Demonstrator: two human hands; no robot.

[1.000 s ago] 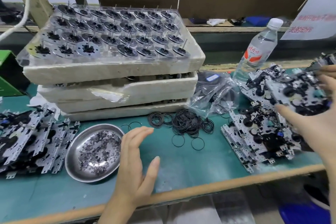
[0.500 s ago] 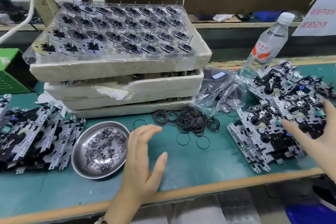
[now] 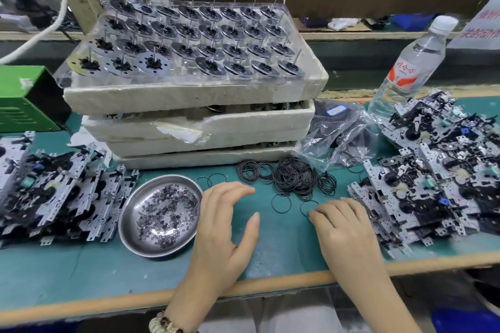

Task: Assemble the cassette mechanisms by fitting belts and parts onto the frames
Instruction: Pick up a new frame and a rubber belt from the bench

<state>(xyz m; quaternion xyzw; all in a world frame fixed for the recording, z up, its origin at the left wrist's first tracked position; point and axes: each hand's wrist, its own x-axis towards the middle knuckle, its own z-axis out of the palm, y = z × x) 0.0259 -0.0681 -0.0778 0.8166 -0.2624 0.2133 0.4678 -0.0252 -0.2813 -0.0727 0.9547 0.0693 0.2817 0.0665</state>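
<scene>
**Which step is this?**
Picking up a belt, as I read it. Your right hand (image 3: 343, 227) lies low over the green mat (image 3: 81, 273). Its fingers are stretched out nearly flat, and the tips touch 1 loose belt (image 3: 308, 207) just in front of the belt pile (image 3: 295, 178). I see nothing gripped in it. Your left hand (image 3: 227, 224) sits beside the steel dish (image 3: 135, 240) of small washers, fingers loosely curved and empty.

**Where are the frames?**
In 2 heaps. The right heap of frames (image 3: 433, 192) is just beside your right hand, and the left heap of frames (image 3: 54, 192) lies beyond the dish. No frame lies on the bare mat between your hands.

**What does the next move call for?**
That ring is thin and lies flat, so you will likely need a fine nip of thumb and forefinger to lift it alone. Then you need 1 frame brought in front of you to take it.

**Can any writing be read?**
Very little.
- **Water bottle (image 3: 411, 62):** it has a red-and-orange label with Chinese characters, too blurred to read.
- **Sign (image 3: 484, 27):** it shows red Chinese characters, cut off by the picture's edge.
- **Bag of belts (image 3: 335, 140):** it carries a small blue-edged sticker, too small to read.
</scene>
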